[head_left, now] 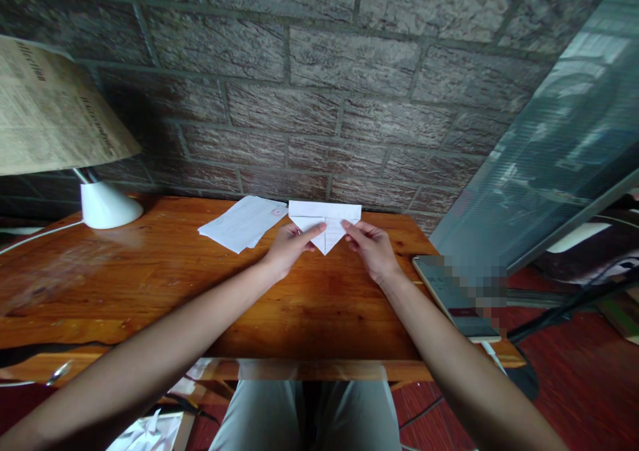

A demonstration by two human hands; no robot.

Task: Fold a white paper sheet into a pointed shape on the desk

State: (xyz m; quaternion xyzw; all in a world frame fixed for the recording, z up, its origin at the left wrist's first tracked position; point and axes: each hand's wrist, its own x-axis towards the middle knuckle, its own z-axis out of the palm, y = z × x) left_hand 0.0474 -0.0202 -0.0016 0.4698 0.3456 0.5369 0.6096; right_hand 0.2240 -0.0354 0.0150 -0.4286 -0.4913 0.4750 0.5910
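A white sheet of folded paper (325,210) is held up over the wooden table, its flat band at the top and a triangular point facing down toward me. A crease or seam runs down its middle. My left hand (290,246) pinches the left slanted side, thumb on the front face and fingers behind. On the right slanted side, my right hand (369,243) grips the same paper between thumb and fingers. Just left of it lies a loose stack of white paper sheets (243,223), with a small reddish mark on one.
A lamp (110,205) with a printed shade stands at the left. At the table's (319,318) right edge lies a tablet (449,295) with a white cable attached. A brick wall (309,112) rises behind. Below left, a box (184,431) holds folded white paper.
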